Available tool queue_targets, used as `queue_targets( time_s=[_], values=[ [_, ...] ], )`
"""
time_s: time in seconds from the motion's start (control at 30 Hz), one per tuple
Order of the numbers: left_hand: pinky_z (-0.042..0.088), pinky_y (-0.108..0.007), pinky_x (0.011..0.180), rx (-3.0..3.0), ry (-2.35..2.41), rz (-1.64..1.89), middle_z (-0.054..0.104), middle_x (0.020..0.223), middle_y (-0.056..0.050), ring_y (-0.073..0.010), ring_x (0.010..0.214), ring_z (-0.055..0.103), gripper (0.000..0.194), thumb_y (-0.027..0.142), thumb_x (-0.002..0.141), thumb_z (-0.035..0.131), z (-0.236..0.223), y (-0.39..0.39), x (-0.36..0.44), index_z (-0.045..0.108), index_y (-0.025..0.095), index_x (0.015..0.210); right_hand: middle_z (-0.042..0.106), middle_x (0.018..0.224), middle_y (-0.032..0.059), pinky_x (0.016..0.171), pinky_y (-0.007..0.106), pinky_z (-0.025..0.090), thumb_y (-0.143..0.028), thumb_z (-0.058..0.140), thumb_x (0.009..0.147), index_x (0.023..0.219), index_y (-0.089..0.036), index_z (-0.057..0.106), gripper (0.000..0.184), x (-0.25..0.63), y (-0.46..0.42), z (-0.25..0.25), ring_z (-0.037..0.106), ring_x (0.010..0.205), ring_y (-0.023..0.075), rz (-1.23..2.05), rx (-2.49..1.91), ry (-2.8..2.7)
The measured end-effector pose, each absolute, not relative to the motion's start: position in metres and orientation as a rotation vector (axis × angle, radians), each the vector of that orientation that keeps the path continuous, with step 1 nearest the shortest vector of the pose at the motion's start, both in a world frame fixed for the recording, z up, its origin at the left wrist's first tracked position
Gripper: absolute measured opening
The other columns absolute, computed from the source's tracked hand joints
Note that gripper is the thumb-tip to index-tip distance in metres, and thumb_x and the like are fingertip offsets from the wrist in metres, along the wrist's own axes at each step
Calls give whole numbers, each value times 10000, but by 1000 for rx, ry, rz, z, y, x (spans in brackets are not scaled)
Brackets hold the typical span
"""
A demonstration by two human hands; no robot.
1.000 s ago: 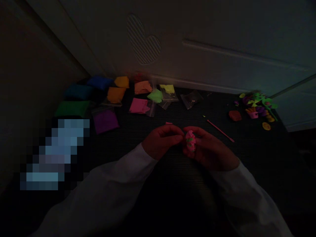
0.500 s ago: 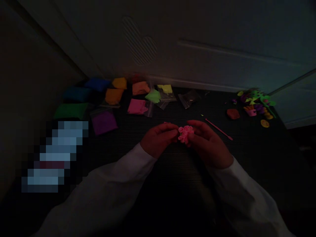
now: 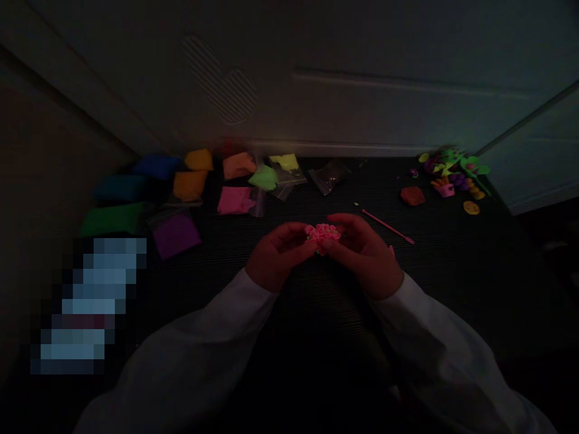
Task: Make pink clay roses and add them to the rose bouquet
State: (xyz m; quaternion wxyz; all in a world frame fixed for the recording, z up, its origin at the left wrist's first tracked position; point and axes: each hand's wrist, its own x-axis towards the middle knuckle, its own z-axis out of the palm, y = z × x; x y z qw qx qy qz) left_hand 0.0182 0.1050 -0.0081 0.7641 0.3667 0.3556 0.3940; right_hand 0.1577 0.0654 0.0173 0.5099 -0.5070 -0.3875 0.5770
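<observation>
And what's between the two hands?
In the head view, a pink flower cluster with green bits is between the left hand and right hand, both holding it.

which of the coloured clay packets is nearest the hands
The pink clay packet, lying just beyond the left hand. The purple one sits farther left, and the others lie farther back or left.

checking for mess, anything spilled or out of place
No obvious spill. A small green scrap lies loose near the pink tool, apart from the light green packet, so it looks stray. The pink flower cluster shows no clear damage, though it's dim.
</observation>
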Motion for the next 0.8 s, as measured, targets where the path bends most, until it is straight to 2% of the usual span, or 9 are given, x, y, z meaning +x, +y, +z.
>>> queue_targets(
  time_s=[0.3,0.5,0.8],
  values=[
    [427,-242,628,744,816,915,621,736,19,-104,672,562,219,163,566,670,-3,105,20,592,180,770,543,933,7,753,260,423,-163,606,661,998,-231,463,373,157,66,13,536,794,95,1440,-1163,-962],
    [423,-245,679,871,802,900,625,813,11,-101,714,563,279,138,565,672,-10,105,18,579,190,822,545,912,4,740,252,425,-145,604,658,984,-220,476,358,156,66,12,537,787,92,1446,-1166,-973],
    [432,-277,681,772,816,873,620,772,3,-133,733,575,287,159,540,687,-7,106,19,558,166,796,547,943,18,791,267,422,-159,602,667,984,-210,484,342,155,65,13,535,837,102,1469,-1158,-982]
  ],
)
